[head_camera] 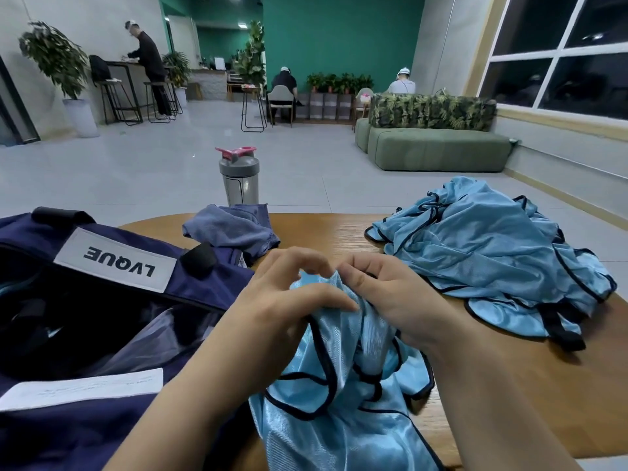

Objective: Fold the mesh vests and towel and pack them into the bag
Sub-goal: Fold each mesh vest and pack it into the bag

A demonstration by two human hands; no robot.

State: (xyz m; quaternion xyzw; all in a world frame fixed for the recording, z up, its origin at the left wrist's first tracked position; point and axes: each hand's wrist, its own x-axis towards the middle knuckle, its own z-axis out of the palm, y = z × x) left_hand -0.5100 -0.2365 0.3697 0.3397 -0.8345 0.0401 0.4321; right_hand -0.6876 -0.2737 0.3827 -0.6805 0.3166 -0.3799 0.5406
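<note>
A light blue mesh vest point(343, 396) with dark trim hangs bunched in front of me over the table's near edge. My left hand point(282, 300) and my right hand point(387, 290) pinch its top edge close together. A navy bag point(112, 300) with a white label lies open at the left. A crumpled blue-grey towel point(234, 229) lies behind the bag. A pile of more light blue vests point(475, 253) sits at the right of the wooden table point(333, 232).
A grey shaker bottle point(239, 178) with a pink lid stands at the table's far edge. Beyond are a tiled floor, a green sofa point(438, 149), stools, plants and three people far off.
</note>
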